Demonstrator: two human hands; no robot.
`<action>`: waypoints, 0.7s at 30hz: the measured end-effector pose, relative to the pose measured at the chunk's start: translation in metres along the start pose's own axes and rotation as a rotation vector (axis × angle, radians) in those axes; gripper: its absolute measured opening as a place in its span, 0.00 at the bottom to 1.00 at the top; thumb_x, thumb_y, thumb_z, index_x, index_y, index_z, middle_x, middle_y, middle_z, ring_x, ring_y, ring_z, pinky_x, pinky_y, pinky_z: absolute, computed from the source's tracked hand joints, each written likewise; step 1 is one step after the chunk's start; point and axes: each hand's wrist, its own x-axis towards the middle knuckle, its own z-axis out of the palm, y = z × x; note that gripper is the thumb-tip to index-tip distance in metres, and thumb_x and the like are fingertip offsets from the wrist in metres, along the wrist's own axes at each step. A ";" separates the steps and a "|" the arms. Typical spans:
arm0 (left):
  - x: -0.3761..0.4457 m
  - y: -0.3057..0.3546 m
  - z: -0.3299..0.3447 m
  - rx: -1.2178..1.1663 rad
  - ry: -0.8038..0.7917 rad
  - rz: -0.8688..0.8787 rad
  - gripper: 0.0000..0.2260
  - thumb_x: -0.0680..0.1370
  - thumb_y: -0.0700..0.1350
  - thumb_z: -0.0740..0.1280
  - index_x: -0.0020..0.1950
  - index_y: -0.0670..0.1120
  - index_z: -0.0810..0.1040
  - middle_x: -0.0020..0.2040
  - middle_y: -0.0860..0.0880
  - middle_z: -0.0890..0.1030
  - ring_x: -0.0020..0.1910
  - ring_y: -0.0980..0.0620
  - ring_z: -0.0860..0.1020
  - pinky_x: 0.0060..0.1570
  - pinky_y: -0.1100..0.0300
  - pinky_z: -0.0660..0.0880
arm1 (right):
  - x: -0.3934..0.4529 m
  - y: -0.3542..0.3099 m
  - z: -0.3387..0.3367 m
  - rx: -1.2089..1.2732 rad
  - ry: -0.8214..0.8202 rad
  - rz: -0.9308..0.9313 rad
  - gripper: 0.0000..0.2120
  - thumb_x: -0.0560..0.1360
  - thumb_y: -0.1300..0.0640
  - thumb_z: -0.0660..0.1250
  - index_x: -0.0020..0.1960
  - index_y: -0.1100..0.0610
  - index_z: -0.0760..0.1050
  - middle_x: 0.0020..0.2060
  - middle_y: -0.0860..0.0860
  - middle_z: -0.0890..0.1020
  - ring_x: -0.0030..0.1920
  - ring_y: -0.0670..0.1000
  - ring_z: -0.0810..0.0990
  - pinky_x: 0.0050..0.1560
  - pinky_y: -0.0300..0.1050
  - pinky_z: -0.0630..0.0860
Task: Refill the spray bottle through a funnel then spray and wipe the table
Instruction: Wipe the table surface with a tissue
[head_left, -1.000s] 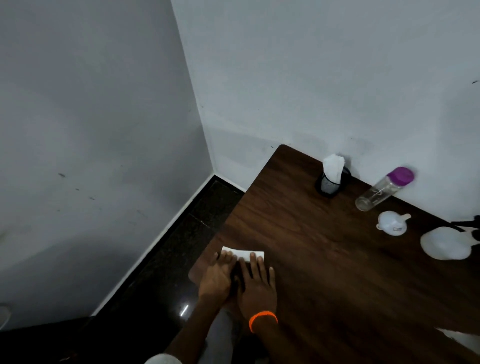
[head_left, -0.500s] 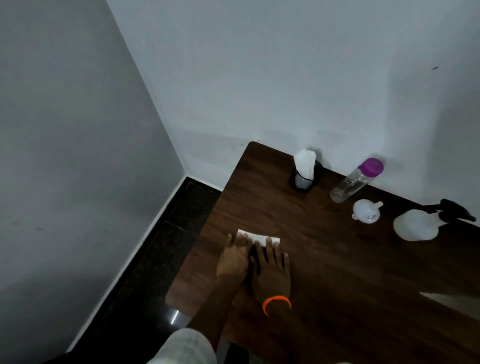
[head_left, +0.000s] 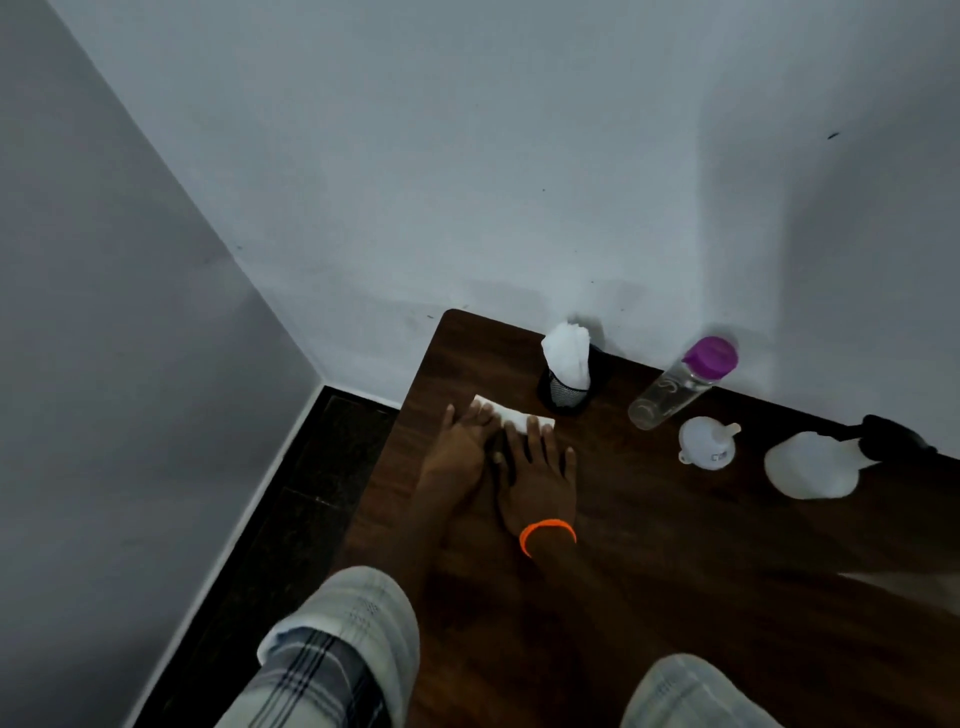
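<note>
- Your landmark is the dark wooden table (head_left: 649, 571): its far left corner meets the white wall, and its right and near parts run out of frame, so you cannot see its full extent.
- Your two plaid sleeves (head_left: 337, 649) enter from the bottom edge over the table's near side; the right one is mostly cut off.
- The spray bottle (head_left: 810, 467) lies on its side near the table's far right edge, translucent white body toward you, dark trigger head pointing right. The dim light makes its liquid level impossible to read.
- Your right hand (head_left: 537, 483) lies flat toward the table's far left corner, fingers straight and spread, fingertips pressing on the tissue; an orange wristband (head_left: 548, 532) circles the wrist.
- Your left hand (head_left: 457, 457) lies flat just beside it, touching it, fingers straight, also on the tissue.
- A clear water bottle (head_left: 675, 392) with a purple cap stands tilted in the wide-angle view near the table's back edge, right of the holder.
- A black mesh holder (head_left: 563, 392) stuffed with white tissues stands at the table's back edge, just beyond your hands.
- The white funnel (head_left: 706, 441) sits on the table between the water bottle and the spray bottle; its small label is unreadable.
- The folded white tissue (head_left: 511, 414) lies flat on the table, its near part hidden under your fingers.
</note>
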 end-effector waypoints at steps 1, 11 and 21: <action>0.008 0.004 -0.004 0.010 -0.009 0.027 0.28 0.83 0.47 0.60 0.82 0.48 0.57 0.83 0.47 0.55 0.82 0.50 0.48 0.77 0.47 0.38 | 0.002 0.003 -0.001 0.005 0.008 0.023 0.28 0.81 0.39 0.48 0.79 0.43 0.61 0.80 0.50 0.61 0.80 0.54 0.58 0.77 0.64 0.54; 0.002 0.042 0.015 -0.054 0.022 0.129 0.25 0.82 0.46 0.53 0.80 0.45 0.62 0.81 0.45 0.60 0.82 0.48 0.52 0.78 0.50 0.39 | -0.024 0.034 -0.017 0.029 -0.009 0.135 0.28 0.81 0.39 0.46 0.79 0.43 0.61 0.81 0.51 0.60 0.80 0.56 0.58 0.77 0.64 0.54; -0.093 0.066 0.044 -0.085 0.025 0.067 0.30 0.78 0.52 0.49 0.79 0.45 0.66 0.80 0.45 0.64 0.81 0.48 0.57 0.78 0.50 0.40 | -0.117 0.035 -0.023 0.006 -0.085 0.065 0.27 0.83 0.41 0.52 0.81 0.43 0.56 0.82 0.51 0.55 0.82 0.56 0.53 0.78 0.62 0.54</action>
